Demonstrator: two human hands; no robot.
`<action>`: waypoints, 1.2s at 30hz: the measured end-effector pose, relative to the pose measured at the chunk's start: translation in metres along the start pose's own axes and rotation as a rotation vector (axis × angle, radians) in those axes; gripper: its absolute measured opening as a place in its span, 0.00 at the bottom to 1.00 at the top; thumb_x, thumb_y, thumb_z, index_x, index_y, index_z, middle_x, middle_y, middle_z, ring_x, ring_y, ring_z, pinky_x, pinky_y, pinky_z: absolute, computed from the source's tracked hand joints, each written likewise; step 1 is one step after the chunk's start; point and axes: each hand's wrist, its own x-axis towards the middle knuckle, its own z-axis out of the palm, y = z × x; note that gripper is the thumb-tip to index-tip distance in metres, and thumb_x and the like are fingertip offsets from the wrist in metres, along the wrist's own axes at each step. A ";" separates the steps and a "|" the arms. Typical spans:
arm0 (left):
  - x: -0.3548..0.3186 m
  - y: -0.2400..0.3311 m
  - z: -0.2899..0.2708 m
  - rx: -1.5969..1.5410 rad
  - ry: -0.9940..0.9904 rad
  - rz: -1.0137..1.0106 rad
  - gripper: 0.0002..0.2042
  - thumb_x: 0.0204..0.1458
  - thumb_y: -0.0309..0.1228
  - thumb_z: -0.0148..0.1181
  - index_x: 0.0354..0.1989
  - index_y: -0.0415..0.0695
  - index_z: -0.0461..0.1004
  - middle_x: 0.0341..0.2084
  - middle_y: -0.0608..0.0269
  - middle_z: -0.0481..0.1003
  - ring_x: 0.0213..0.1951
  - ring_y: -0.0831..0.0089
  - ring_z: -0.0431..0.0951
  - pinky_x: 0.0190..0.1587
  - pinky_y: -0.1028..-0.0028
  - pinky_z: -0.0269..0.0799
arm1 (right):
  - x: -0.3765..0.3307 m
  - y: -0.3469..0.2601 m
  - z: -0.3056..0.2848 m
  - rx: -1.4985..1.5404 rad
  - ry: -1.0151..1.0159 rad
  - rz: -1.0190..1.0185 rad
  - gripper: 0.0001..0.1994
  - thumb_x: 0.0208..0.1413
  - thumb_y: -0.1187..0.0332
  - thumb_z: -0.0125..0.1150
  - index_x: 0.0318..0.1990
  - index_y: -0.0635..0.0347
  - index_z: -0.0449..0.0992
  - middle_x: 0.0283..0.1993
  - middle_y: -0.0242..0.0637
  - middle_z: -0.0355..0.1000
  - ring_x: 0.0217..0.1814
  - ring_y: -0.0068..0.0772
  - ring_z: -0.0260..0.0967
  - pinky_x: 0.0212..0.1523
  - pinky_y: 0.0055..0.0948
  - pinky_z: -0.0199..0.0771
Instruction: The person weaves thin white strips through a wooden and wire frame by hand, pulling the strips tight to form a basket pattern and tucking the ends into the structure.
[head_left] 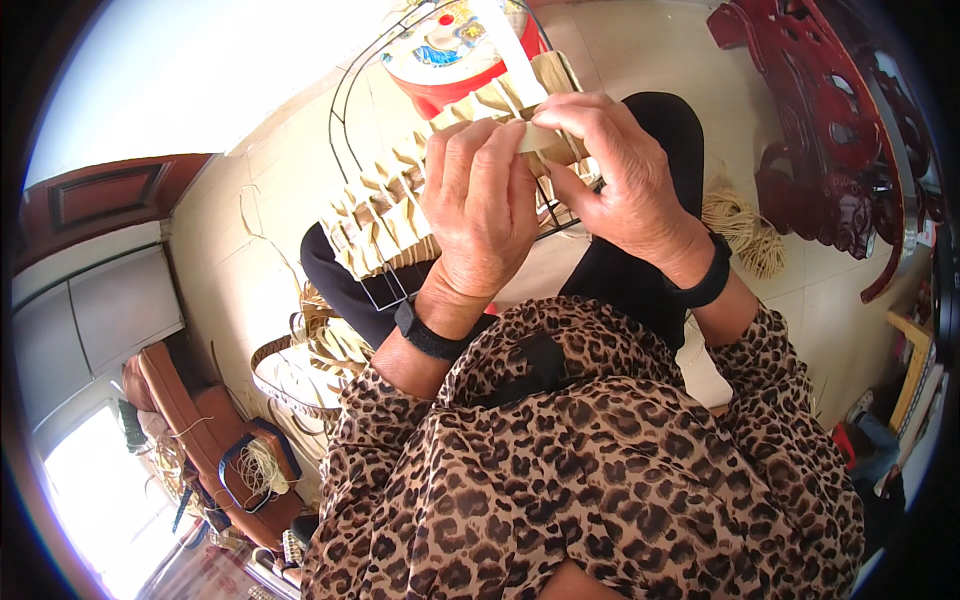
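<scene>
Across my lap lies a half-woven piece of pale flat strips on a black wire frame (341,130). Its woven band (385,225) has rows of strip ends sticking up. My left hand (478,205) rests over the middle of the weaving, fingers bent and closed on a pale flat strip (540,138). From the other side my right hand (620,165) pinches the same strip between thumb and fingers. One longer white strip (512,60) runs up and away beyond my hands. The fingertips of my left hand partly hide the strip's end.
Beyond the frame stands a red stool with a patterned top (440,50). A coil of pale strips (742,230) lies on the tiled floor at right, near carved dark-red furniture (820,110). More loose strips (335,345) lie at left, by a brown bench (205,440) holding a blue-rimmed tray (258,470).
</scene>
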 end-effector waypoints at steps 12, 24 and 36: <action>-0.007 0.006 -0.001 0.036 -0.122 0.032 0.10 0.42 0.16 0.58 0.35 0.36 0.73 0.31 0.55 0.74 0.33 0.59 0.74 0.38 0.67 0.68 | 0.000 -0.004 -0.015 -0.259 -0.084 -0.194 0.13 0.38 0.78 0.63 0.36 0.63 0.74 0.38 0.36 0.70 0.35 0.34 0.69 0.40 0.29 0.71; -0.008 0.004 -0.010 -0.127 -0.220 -0.164 0.05 0.39 0.21 0.59 0.25 0.41 0.72 0.28 0.62 0.70 0.38 0.61 0.69 0.42 0.64 0.61 | 0.003 -0.006 -0.016 -0.187 -0.059 -0.120 0.12 0.39 0.81 0.59 0.35 0.62 0.73 0.33 0.35 0.73 0.36 0.35 0.71 0.42 0.30 0.71; 0.019 -0.011 -0.040 -0.146 -0.610 0.062 0.07 0.37 0.24 0.64 0.27 0.41 0.75 0.39 0.55 0.69 0.48 0.56 0.65 0.48 0.61 0.63 | 0.012 -0.011 -0.040 -0.081 -0.531 -0.108 0.14 0.42 0.81 0.58 0.39 0.62 0.69 0.35 0.37 0.69 0.44 0.37 0.67 0.44 0.31 0.70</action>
